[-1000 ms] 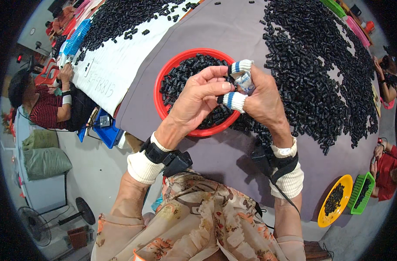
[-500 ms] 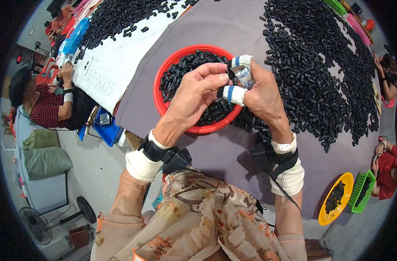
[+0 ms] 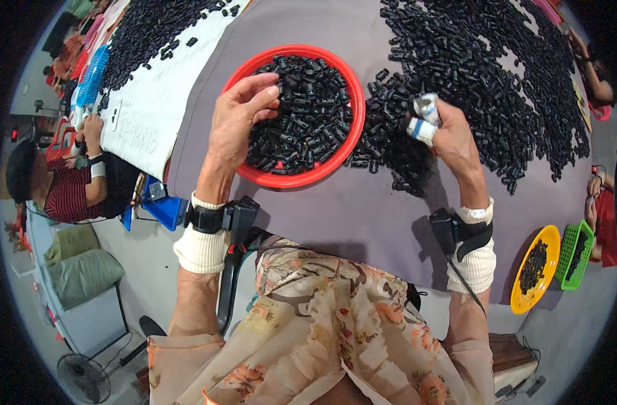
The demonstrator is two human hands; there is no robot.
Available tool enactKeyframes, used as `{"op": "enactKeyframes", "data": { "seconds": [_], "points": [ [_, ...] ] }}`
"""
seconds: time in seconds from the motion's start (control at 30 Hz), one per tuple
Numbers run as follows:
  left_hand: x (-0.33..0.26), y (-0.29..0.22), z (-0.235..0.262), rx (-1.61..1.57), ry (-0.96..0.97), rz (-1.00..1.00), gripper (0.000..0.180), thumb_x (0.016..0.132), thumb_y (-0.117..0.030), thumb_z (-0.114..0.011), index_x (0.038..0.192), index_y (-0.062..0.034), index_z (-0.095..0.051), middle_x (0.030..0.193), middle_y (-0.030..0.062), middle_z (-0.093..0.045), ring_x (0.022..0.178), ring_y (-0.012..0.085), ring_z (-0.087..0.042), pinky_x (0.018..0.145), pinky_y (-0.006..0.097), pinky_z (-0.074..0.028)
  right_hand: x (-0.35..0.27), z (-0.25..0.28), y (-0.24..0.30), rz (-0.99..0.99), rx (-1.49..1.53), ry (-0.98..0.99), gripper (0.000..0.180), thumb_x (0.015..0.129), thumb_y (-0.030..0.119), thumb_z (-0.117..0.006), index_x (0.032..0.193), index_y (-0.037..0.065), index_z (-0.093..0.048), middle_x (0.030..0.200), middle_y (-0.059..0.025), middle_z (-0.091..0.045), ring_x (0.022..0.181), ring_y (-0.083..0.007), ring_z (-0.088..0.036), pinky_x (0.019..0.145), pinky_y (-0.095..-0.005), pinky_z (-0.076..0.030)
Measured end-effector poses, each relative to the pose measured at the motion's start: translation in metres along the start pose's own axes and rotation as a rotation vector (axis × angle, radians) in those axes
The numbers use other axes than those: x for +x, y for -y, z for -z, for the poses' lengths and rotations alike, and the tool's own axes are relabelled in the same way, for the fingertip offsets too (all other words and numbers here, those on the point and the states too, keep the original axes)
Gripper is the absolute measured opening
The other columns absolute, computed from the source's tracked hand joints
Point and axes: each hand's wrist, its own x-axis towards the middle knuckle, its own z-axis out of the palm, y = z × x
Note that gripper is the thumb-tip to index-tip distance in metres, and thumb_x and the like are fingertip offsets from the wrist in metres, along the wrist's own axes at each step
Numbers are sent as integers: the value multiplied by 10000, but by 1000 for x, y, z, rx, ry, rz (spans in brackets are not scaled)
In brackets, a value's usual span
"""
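Left hand [image 3: 237, 125]: fingers pinched together over black plastic parts [image 3: 301, 115] in red bowl [image 3: 354, 128]. Right hand [image 3: 450, 135]: taped fingers [image 3: 423, 128] closed, contents indiscernible, above the counter [image 3: 362, 209].

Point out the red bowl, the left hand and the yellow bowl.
red bowl [image 3: 354, 108]: head view, on its right rim.
left hand [image 3: 235, 121]: head view, on the back of the hand.
yellow bowl [image 3: 524, 305]: head view, on its lower rim.

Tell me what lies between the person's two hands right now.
In the head view, the right half of the red bowl of black parts lies between left hand and right hand, then loose black parts on grey tabletop.
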Motion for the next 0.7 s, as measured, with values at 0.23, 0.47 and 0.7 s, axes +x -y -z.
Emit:
{"op": "enactKeyframes", "data": {
  "seconds": [0.23,0.47,0.7],
  "points": [
    [-18,9,-43,41,273,92,183,821,-104,-607,979,-11,-618,830,47,-619,715,91,-561,666,222,-469,-45,13,-43,-68,-140,-11,199,702,125,-637,846,8,-567,630,-3,-500,586,-91,-416,542,-260,-373],
    [-40,11,-85,334,533,130,192,826,-159,-611,967,-30,-625,752,-14,-579,670,52,-514,614,198,-434,-81,7,-61,-120,-103,-19,231,691,106,-672,872,3,-573,641,2,-513,586,-77,-433,534,-249,-389],
    [-29,15,-81,305,499,88,211,821,-163,-623,969,-12,-621,754,-5,-580,682,53,-513,624,200,-437,-79,-4,-52,-4,-432,-7,170,677,105,-642,785,-3,-567,617,-190,-561,565,-375,-536,519,-397,-413]
  ]
}}
